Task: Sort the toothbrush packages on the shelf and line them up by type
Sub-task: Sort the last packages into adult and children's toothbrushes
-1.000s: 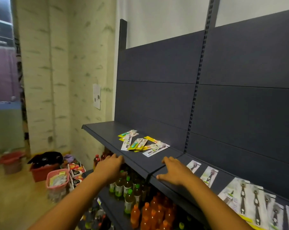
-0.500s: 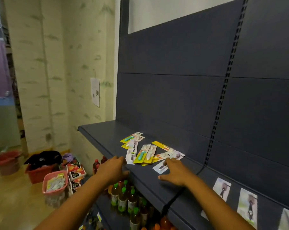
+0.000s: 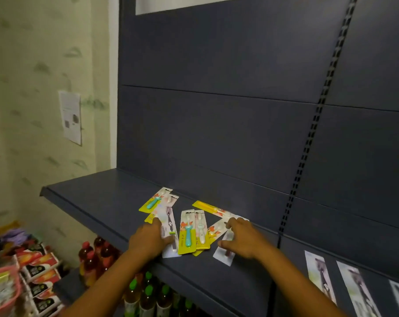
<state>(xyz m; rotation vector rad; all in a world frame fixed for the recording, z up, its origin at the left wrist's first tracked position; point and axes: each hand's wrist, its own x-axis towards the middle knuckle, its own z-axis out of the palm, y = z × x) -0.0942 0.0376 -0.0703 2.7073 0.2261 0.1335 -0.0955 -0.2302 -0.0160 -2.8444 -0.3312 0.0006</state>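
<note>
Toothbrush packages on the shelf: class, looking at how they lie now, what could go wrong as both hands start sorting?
1. The toothbrush packages overlap in a loose pile, so dragging one may shift its neighbours.
2. The white package under the right hand and the one under the left hand lie near the shelf front edge and might slip off onto the bottles below.

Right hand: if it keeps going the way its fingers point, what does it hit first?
Probably the yellow-backed package lying behind the pile; the right hand already rests on white-backed packages, fingers aimed up-left. Depth unclear.
</note>
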